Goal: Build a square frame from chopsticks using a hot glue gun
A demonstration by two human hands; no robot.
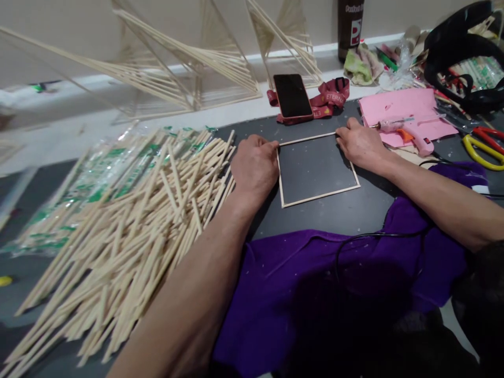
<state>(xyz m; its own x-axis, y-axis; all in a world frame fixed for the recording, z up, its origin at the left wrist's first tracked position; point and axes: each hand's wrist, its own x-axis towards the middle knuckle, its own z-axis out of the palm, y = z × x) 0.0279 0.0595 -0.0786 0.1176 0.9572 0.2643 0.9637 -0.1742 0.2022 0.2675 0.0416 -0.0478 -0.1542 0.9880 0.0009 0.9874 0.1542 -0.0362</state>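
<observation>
A square frame of thin wooden sticks (321, 195) lies flat on the dark grey mat (315, 220) in front of me. My left hand (255, 165) is curled at the frame's far left corner, fingers pressed against the stick there. My right hand (359, 144) rests at the far right corner, fingers bent down onto that corner. Both hands touch the frame from opposite sides. A big loose heap of wooden sticks (129, 231) spreads out to the left of my left forearm.
A pink glue gun (409, 132) lies on pink paper (401, 107) by my right hand. A phone (292, 95) rests on a red lanyard. Yellow-handled scissors (482, 149), stick structures (189, 68) behind, a purple cloth (315, 283) with a black cable in front.
</observation>
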